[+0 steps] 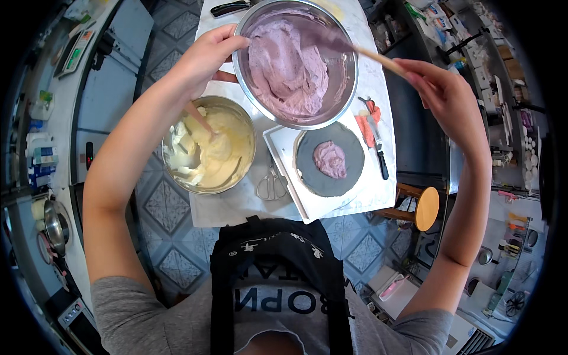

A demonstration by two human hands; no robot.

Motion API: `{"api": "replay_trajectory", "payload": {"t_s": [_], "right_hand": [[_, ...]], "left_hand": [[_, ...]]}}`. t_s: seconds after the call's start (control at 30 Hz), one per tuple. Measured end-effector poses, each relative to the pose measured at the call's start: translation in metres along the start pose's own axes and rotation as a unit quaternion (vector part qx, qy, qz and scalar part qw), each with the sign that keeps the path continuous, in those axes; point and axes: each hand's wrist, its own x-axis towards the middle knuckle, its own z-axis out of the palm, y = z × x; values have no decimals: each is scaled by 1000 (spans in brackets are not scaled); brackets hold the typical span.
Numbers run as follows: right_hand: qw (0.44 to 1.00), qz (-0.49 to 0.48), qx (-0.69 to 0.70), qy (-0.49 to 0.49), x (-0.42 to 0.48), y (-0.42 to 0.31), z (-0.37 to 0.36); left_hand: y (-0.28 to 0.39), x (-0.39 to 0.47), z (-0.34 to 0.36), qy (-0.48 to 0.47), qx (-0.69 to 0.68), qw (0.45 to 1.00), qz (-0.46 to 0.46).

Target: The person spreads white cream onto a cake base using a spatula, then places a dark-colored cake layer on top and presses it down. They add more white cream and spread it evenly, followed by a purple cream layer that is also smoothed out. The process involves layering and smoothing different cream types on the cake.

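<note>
My left hand (pixel 217 55) grips the left rim of a metal mixing bowl (pixel 350 84), which holds thick purple cream (pixel 288 66). In my right hand (pixel 437 86) is the light handle of a spatula (pixel 381 61); its head is blurred inside the bowl's right side. Below the bowl a round dark grey crepe-like sheet (pixel 306 177) lies on a white square board (pixel 295 195), with a mound of purple cream (pixel 329 159) near its middle. To the left, a second metal bowl (pixel 254 146) contains pale yellow and white cream, and a pinkish spatula (pixel 199 117) stands in it.
Scissors (pixel 268 186) lie on the table between the second bowl and the board. An offset palette knife (pixel 379 153) and an orange cloth (pixel 366 128) are at the right edge. A black-handled tool (pixel 230 8) lies at the far end. A wooden stool (pixel 427 208) stands right of the table.
</note>
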Motion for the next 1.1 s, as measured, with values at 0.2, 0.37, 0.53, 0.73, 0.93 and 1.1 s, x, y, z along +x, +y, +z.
{"api": "replay_trajectory", "payload": {"t_s": [0.2, 0.37, 0.53, 0.73, 0.93, 1.1], "right_hand": [[981, -151, -43, 114, -31, 20, 49], [987, -124, -99, 33, -59, -8, 88], [981, -50, 183, -45, -63, -14, 117], [660, 234, 664, -262, -70, -12, 133], [684, 238, 690, 3, -157, 7, 118], [905, 112, 267, 311, -254, 30, 197]], "left_hand": [[-4, -1, -6, -21, 3, 1000, 6], [6, -10, 0, 2, -14, 1000, 13], [1, -8, 7, 3, -22, 1000, 4], [0, -13, 18, -7, -43, 999, -30], [-25, 1, -3, -28, -9, 999, -26], [-29, 10, -15, -22, -57, 998, 3]]}}
